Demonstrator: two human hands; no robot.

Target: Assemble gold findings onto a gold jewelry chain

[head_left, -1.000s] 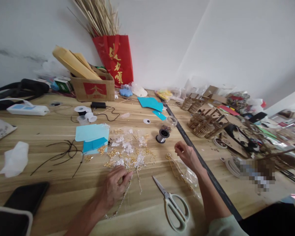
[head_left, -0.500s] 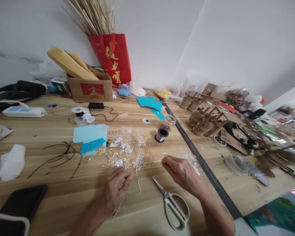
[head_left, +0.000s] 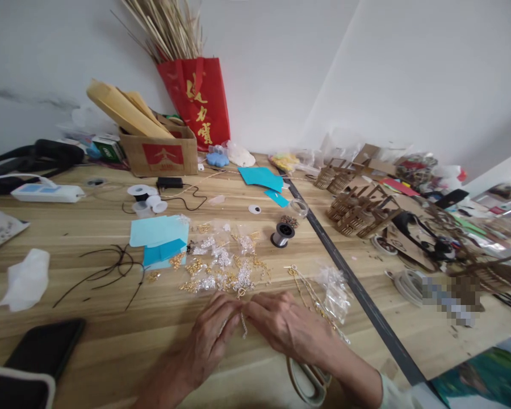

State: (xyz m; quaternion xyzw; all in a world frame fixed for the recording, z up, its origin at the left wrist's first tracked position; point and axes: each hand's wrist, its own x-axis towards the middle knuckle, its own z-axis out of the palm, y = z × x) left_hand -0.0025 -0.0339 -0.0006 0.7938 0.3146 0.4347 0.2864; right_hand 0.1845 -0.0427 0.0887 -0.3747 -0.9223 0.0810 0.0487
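Observation:
My left hand (head_left: 208, 332) and my right hand (head_left: 279, 321) meet fingertip to fingertip, low in the middle of the view. Both are closed in a pinch. A thin chain (head_left: 244, 329) with a small gold ring at its top comes out at the left fingertips and trails onto the table. Whatever my right fingers pinch is hidden. Beneath my right wrist lie scissors (head_left: 300, 383), only their pale handles showing. Gold and silver chains (head_left: 310, 292) lie beside that hand. Small bags of gold and silver jewellery findings (head_left: 219, 255) spread just beyond my fingers.
A wire spool (head_left: 283, 234) and a bead jar (head_left: 296, 210) stand behind. Clear plastic bags (head_left: 338, 292) lie at right, before a dark strip (head_left: 353, 278). At left are blue cards (head_left: 157, 230), black cord (head_left: 114, 261) and a phone (head_left: 38, 352). Woven baskets (head_left: 357, 213) crowd the right.
My right hand has moved left from beside the gold chains to meet my left hand at the thin chain. It now covers the scissor blades, and the gold chains show more fully.

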